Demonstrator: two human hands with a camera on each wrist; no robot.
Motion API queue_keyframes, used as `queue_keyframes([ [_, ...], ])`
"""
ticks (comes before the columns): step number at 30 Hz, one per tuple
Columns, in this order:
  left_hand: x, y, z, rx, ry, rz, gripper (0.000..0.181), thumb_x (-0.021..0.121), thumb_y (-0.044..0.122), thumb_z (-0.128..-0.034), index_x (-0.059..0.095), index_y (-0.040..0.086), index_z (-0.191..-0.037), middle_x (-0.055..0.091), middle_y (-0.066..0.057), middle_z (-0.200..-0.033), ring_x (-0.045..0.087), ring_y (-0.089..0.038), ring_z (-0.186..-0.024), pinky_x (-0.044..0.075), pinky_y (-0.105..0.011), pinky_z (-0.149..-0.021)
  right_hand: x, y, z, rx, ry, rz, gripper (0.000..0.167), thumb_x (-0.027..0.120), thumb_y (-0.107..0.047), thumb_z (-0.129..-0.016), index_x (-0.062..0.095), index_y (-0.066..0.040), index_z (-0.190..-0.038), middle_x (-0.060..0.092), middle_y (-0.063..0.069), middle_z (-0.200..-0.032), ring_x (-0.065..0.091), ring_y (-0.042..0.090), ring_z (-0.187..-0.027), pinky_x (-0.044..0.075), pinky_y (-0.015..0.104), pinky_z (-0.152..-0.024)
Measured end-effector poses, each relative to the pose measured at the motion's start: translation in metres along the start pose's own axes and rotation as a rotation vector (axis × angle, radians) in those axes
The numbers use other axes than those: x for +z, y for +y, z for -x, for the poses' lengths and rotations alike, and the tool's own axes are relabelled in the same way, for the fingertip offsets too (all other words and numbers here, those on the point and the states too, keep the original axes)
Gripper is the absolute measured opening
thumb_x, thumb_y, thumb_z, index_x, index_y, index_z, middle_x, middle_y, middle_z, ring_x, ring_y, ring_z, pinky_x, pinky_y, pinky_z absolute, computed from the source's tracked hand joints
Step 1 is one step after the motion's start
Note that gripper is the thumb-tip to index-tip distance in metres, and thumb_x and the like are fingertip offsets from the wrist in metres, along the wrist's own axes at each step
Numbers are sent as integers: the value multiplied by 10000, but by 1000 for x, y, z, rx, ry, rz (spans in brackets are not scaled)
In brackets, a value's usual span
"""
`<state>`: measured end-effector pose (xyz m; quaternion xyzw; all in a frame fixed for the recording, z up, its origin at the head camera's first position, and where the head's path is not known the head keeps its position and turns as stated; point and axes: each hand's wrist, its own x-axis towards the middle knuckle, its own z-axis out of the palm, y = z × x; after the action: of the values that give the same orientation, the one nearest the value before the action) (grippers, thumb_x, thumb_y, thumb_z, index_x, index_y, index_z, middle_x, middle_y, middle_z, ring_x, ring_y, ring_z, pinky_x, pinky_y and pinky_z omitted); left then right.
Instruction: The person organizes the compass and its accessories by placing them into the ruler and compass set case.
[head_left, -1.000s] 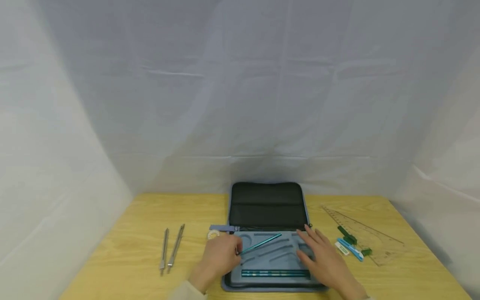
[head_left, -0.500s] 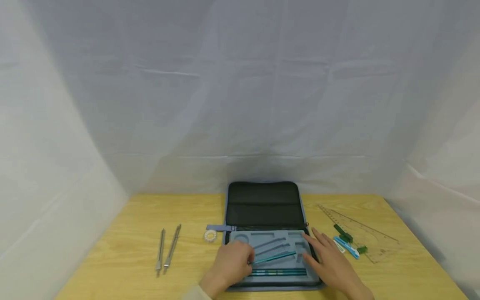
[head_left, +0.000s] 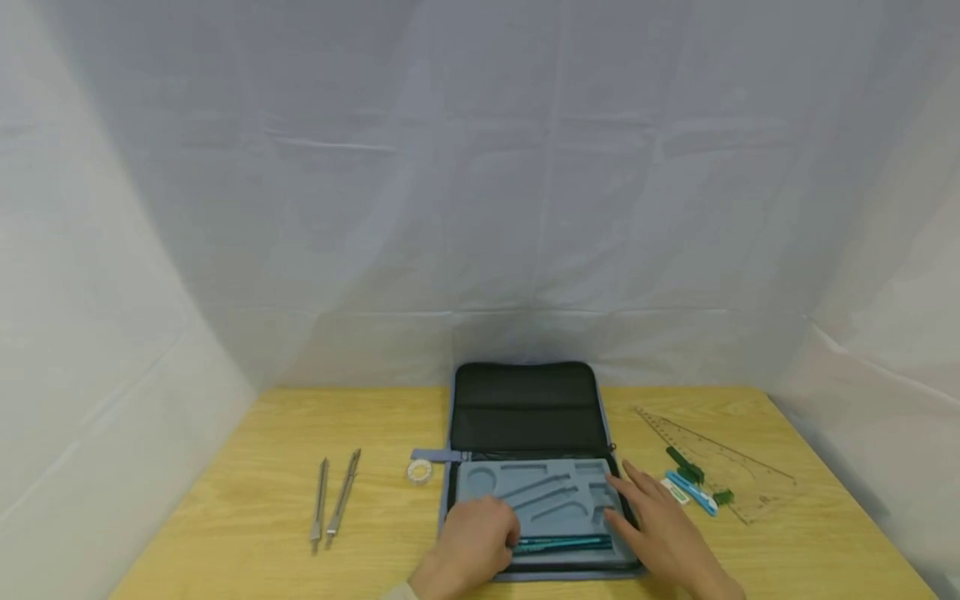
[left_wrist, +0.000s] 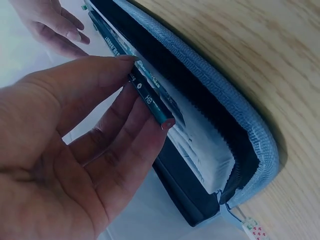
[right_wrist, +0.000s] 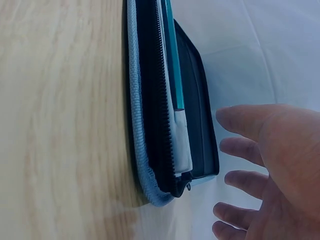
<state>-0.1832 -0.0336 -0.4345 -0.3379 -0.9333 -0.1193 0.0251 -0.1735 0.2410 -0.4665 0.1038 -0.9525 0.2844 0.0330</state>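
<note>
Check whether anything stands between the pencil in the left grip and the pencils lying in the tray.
Nothing visible does: the held pencil slants close to the other pencils; whether they touch is unclear. The right grip is at the right side of the tray, beyond the pencils' ends.

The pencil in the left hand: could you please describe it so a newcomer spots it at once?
Find the open zip case on the table. At the near edge of its grey tray, the left hand pinches a teal pencil; being held sets it apart from neighbouring pencils.

Wood-grain table [head_left: 247, 467]: open case [head_left: 531, 429], two metal tools [head_left: 344, 498], white ring [head_left: 412, 474], clear triangle [head_left: 753, 479].
</note>
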Motion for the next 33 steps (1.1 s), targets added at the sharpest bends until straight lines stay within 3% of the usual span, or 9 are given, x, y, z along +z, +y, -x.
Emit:
queue_keyframes([
  [3, 0, 0, -1, 4, -11, 7, 284, 688, 14, -667, 552, 227, -537, 422, 154, -565, 283, -58, -517, 253, -234, -428, 0, 2, 1, 3, -2, -9, 496, 614, -396, -914, 571, -110, -1317, 371, 217, -1453, 361, 466, -1281, 312, 624, -975],
  [6, -1, -2, 0, 5, -23, 14, 208, 720, 37, -699, 695, 239, -654, 575, 162, -671, 442, -20, -558, 375, -230, -456, 1, 3, 2, 2, -4, -14, 488, 610, -403, -915, 576, -117, -1309, 371, 216, -1453, 363, 456, -1283, 310, 623, -977],
  [10, 0, -5, 0, 8, -28, 12, 182, 748, 68, -709, 749, 242, -764, 642, 150, -777, 579, -54, -655, 456, -251, -508, 3, 3, 4, 0, -6, -19, 487, 605, -416, -916, 581, -124, -1305, 372, 214, -1452, 355, 453, -1289, 299, 629, -981],
  [16, -4, -11, 5, -30, -35, 13, 144, 730, 91, -714, 728, 213, -789, 628, 126, -764, 572, -74, -644, 446, -289, -494, 3, 3, 5, -37, -5, -33, 422, 627, -398, -906, 627, -138, -1239, 410, 212, -1422, 382, 438, -1272, 318, 621, -973],
  [20, -3, -17, 9, -20, 6, 7, 131, 729, 99, -707, 713, 223, -746, 614, 137, -731, 563, -68, -620, 430, -286, -471, 2, 4, 5, -163, -12, -70, 251, 659, -339, -895, 679, -194, -1099, 466, 224, -1359, 438, 440, -1211, 382, 597, -925],
  [24, -3, -19, 11, 3, 8, 4, 125, 729, 108, -705, 694, 227, -691, 587, 151, -688, 526, -37, -590, 408, -259, -460, 3, 4, 5, -258, -72, -97, 164, 652, -344, -899, 685, -242, -1022, 485, 235, -1328, 456, 460, -1176, 419, 584, -881],
  [28, -5, -22, 14, 12, 18, 5, 99, 734, 125, -714, 708, 220, -726, 564, 152, -683, 499, -15, -591, 401, -234, -472, 6, 3, 7, -235, -120, -101, 153, 649, -375, -894, 682, -276, -1006, 477, 214, -1345, 442, 463, -1188, 418, 580, -887],
  [33, -11, -31, 19, -8, 34, 58, 113, 740, 116, -730, 730, 206, -798, 576, 139, -711, 509, -18, -610, 413, -229, -480, 6, 1, 9, -238, -115, -112, 113, 663, -326, -892, 678, -283, -995, 523, 150, -1290, 467, 425, -1152, 434, 553, -868],
])
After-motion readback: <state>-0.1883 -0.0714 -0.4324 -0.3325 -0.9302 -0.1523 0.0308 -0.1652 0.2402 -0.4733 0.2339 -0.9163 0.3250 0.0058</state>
